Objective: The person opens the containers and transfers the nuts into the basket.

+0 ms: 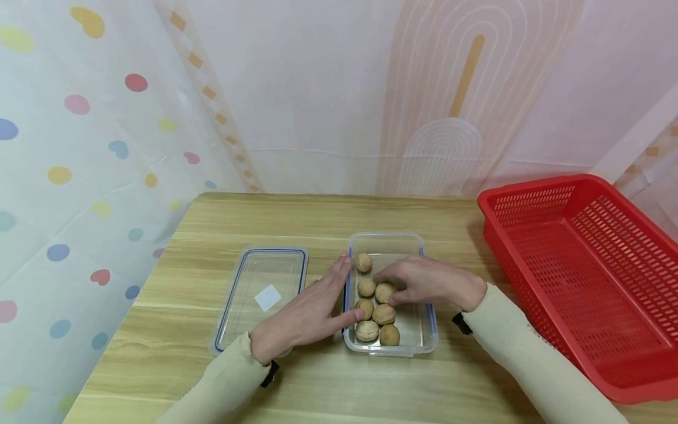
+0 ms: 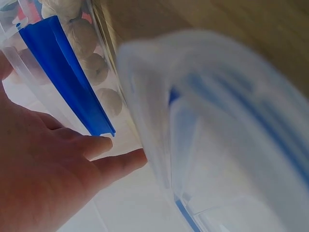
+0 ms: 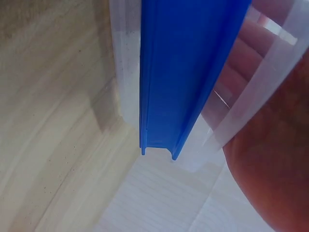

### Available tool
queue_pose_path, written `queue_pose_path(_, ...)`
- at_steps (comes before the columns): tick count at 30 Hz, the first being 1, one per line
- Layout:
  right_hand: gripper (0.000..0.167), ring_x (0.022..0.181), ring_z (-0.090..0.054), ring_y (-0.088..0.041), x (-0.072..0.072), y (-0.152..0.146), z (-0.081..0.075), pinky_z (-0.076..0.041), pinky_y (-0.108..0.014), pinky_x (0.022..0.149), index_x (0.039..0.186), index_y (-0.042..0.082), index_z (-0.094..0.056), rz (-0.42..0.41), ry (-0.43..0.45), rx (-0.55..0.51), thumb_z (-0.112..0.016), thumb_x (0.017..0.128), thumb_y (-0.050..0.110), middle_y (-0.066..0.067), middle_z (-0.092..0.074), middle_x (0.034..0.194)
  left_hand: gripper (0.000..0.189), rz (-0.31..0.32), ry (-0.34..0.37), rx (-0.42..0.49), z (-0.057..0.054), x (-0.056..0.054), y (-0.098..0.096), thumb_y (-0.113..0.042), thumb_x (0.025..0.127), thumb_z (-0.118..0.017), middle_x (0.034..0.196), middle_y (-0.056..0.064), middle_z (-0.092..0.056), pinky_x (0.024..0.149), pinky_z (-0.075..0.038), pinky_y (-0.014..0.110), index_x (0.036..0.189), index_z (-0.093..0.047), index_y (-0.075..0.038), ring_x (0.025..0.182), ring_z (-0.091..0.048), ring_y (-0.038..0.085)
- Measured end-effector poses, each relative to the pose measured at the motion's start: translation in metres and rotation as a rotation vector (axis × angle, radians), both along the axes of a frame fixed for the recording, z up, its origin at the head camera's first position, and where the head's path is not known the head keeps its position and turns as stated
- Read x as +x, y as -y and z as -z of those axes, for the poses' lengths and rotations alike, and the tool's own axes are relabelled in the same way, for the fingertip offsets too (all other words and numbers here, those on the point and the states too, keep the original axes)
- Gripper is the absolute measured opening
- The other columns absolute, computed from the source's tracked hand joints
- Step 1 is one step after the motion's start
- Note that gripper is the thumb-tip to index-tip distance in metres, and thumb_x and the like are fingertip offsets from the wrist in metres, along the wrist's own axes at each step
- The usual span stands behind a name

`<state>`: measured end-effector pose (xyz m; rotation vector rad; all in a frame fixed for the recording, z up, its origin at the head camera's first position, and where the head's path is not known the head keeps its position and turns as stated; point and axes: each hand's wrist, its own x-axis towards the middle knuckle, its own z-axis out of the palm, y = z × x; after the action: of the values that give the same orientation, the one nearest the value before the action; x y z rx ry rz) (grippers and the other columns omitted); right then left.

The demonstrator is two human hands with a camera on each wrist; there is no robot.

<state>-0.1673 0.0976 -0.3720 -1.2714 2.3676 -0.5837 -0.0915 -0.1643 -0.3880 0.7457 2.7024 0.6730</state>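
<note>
Plastic meets the left hand [image 1: 307, 321], its fingers extended along the left side of the clear box [image 1: 392, 350], thumb over the rim. The right hand [image 1: 431, 282] reaches inside with bent fingers, pinching a walnut [image 1: 385, 293] between thumb and fingertips. Counted: one box on the bench [image 1: 328, 218], seven visible walnuts inside, one lid [image 1: 265, 271] leftward, one red basket [image 1: 588, 265] rightward.

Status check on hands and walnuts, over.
Left hand along left side of container. Right hand inside, fingers at a walnut, grip unclear. Seven walnuts visible inside. Lid off, not blocking.
</note>
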Motion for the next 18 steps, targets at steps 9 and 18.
queue_pose_path(9,0.034,0.113,-0.066,-0.017,0.005,0.0,0.001,-0.054,-0.043,0.101,0.126,0.006,-0.073,0.036,-0.034,0.02,-0.078,0.094,0.015,-0.003,-0.073,0.123,0.096,0.0,0.003,0.023,0.001,0.0,0.0,-0.061,0.104,-0.049,0.173,0.008,0.005,0.126,-0.02,0.049,0.165,0.001,-0.006,0.158,-0.002,0.021)
queue_pose_path(18,0.035,0.114,-0.067,-0.019,0.012,-0.007,0.004,-0.056,-0.042,0.099,0.127,0.005,-0.073,0.069,-0.108,-0.104,-0.076,0.096,0.02,-0.004,-0.073,0.123,0.082,0.001,-0.02,0.05,0.001,0.001,0.002,-0.052,0.11,-0.04,0.174,0.012,0.004,0.126,-0.019,0.049,0.166,-0.002,-0.006,0.158,-0.001,0.023)
